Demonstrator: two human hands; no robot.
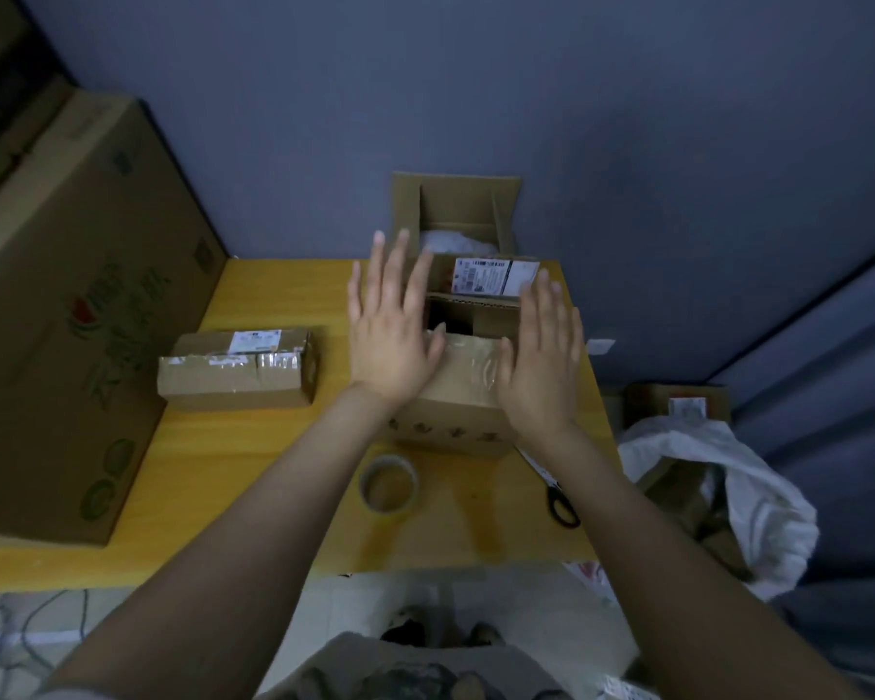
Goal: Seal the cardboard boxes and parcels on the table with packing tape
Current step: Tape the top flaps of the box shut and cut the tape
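**Both palms flat over the half-closed box**

We stand at the yellow bench (274,447) with the cardboard box (455,396) in hand at the middle of the frame. Its near flap already lies down under a glossy strip of clear tape, while a dark gap shows at its far side, so we judge this box only partly sealed.

Our left grip (392,330) is released: the fingers are straight and spread, they hold nothing, and the thumb touches the taped flap. Our right grip (541,351) is likewise released, flat against the box's right side. The palms flank the box, most likely to steady it and smooth the tape so that it bites before the far flaps are folded in. Whether the palms press or only hover, we cannot tell.

The tape roll (389,508) lies flat at lower centre, just in front of the box, and the scissors (551,490) lie to its right near the bench edge. Both sit within easy reach for the next strip.

At centre left a taped parcel (236,368) rests apart from the work, looking finished. Behind our box, a labelled panel (493,277) stands; whether it belongs to this box we cannot say. Further back, an open box (455,204) against the wall awaits its turn. A large printed carton (72,295) fills the left of the frame.
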